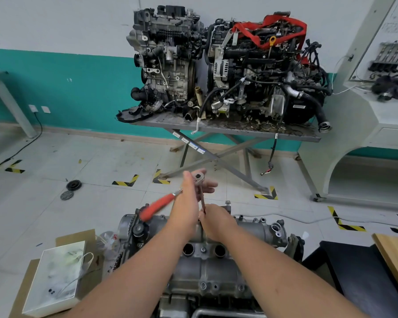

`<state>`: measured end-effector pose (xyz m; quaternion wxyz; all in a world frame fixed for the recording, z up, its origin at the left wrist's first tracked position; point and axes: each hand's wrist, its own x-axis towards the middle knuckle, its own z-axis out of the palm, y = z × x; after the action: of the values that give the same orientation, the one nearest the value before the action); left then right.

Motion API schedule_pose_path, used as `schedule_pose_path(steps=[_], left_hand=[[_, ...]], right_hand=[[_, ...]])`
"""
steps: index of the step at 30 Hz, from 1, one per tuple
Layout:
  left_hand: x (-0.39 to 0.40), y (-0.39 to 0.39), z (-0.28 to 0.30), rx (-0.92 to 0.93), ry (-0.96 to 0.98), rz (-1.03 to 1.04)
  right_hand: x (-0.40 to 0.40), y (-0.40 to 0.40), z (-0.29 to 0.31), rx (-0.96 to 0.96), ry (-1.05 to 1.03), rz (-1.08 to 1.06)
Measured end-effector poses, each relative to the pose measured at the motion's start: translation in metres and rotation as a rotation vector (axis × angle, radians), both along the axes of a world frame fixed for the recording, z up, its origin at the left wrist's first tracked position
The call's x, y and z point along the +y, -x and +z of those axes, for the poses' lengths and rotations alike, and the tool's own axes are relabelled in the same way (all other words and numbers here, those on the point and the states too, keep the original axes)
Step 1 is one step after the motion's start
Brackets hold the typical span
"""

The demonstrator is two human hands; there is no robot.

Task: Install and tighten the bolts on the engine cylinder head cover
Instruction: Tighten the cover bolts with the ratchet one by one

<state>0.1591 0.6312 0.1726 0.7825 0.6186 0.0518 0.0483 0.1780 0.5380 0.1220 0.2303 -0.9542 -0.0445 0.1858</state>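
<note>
At frame centre, the left hand (189, 191) is gripping the ratchet wrench (168, 201) head, while the right hand (214, 220) is pinching its extension bar (202, 199) above the cylinder head cover (207, 269).

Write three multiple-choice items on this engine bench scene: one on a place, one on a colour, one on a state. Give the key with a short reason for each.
1. Where does the ratchet wrench sit?
A. On the floor
B. Raised above the cylinder head cover
C. On the far table

2. What colour is the wrench's handle?
A. Orange-red
B. Blue
C. Black

3. What is the right hand doing?
A. Hanging idle
B. Lying flat on the cardboard
C. Gripping the extension bar low down

Key: B, the left hand steadies its head above the cover; A, the grip shows orange-red; C, its fingers curl round the bar's lower end.
</note>
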Motion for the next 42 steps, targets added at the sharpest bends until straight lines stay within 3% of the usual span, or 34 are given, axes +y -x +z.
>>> schedule_pose_path(steps=[5, 11, 15, 21, 27, 31, 35, 39, 41, 42], left_hand=[[0.022, -0.010, 0.004, 0.043, 0.180, -0.077], [0.050, -0.014, 0.021, 0.099, -0.037, -0.406], [0.060, -0.019, 0.040, 0.178, -0.195, -0.496], [0.034, -0.020, 0.069, 0.177, -0.675, -0.388], [0.012, -0.016, 0.068, -0.219, -1.454, -0.352], [0.013, -0.011, 0.056, -0.415, -1.751, -0.204], [0.011, 0.005, 0.031, -0.609, -1.633, 0.181], [0.006, 0.011, 0.011, -0.501, -1.380, 0.248], [0.006, 0.012, 0.005, -0.376, -1.081, 0.145], [0.004, 0.012, 0.003, -0.318, -0.816, 0.080]], right_hand=[[0.000, 0.002, 0.003, -0.013, -0.001, 0.005], [-0.001, 0.003, 0.002, -0.022, 0.022, 0.012], [-0.001, 0.002, 0.000, -0.033, 0.008, 0.015], [-0.002, 0.002, -0.002, -0.057, -0.008, 0.008], [-0.002, 0.003, -0.001, -0.048, -0.003, 0.016], [-0.002, 0.003, -0.001, -0.072, -0.005, 0.014], [-0.003, 0.004, 0.000, -0.065, 0.041, 0.062], [-0.005, 0.005, 0.002, -0.035, -0.133, 0.065], [-0.004, 0.003, 0.002, -0.040, -0.106, 0.088], [-0.003, 0.002, 0.001, -0.039, -0.044, 0.099]])
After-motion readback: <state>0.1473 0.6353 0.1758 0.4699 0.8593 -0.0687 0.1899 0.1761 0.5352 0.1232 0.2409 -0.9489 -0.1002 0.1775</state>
